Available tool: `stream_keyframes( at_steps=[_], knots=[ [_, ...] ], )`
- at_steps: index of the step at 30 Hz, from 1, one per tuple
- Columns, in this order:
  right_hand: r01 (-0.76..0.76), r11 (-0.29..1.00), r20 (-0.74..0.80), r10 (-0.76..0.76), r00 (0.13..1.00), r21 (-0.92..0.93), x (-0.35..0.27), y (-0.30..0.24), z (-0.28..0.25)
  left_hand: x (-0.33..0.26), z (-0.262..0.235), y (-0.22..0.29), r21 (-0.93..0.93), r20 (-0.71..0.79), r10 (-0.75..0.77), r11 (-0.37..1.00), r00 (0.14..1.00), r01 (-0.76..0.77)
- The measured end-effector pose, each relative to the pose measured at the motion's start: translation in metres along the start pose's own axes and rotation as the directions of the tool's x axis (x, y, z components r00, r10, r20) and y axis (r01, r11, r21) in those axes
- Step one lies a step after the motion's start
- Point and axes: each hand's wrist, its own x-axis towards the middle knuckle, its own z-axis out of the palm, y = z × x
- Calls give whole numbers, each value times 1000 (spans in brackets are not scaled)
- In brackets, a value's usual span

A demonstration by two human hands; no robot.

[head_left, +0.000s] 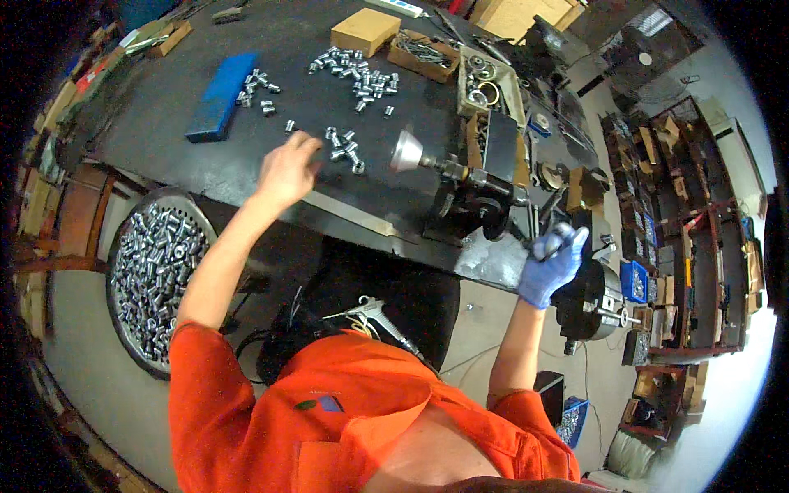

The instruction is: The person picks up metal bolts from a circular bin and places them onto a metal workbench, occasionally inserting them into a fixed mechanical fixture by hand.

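Note:
Over the near edge of the dark bench, my bare left hand (288, 171) hovers with its fingers loosely bent and apart. No object shows in it. Close to its fingertips lie a single metal fitting (290, 126) and a small group of shiny fittings (348, 152). My right hand (552, 264), in a blue glove, is closed around a shiny metal piece (556, 240); the fingers partly cover its shape. To the left of that hand stands a black bench-mounted device (477, 197) with a silver cone-shaped end (407, 153) pointing left.
A blue bar-shaped block (220, 99) lies on the bench beside more fittings (362, 76). At the back are a yellowish box (366, 33) and a parts tray (503, 78). A round perforated basket (200, 215) of fittings stands left; a dark round chuck-like machine (588, 300) stands right.

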Motion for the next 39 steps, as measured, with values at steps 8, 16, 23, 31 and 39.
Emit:
stream_keyframes(
  at_steps=[8, 16, 23, 31, 39],
  knots=[
    [-189, 981, -114, 192, 975, 37, 10, 75, -40, 20, 35, 7, -63, 31, 41, 997, 999, -39],
    [-276, 961, -52, 278, 959, 29, 10, 71, -44, 32, -13, 52, -959, 228, 25, 179, 973, 220],
    [-256, 966, -100, 258, 961, 29, 3, 62, -31, 45, -16, 60, -914, 292, 48, 307, 955, 264],
    [-178, 983, 0, 178, 984, -36, -1, 12, -12, 50, -21, 61, -901, 325, 92, 332, 941, 279],
    [-237, 971, 23, 236, 971, 40, 82, 11, 37, 42, -21, 68, -821, 102, 111, 570, 989, 20]
  ],
)
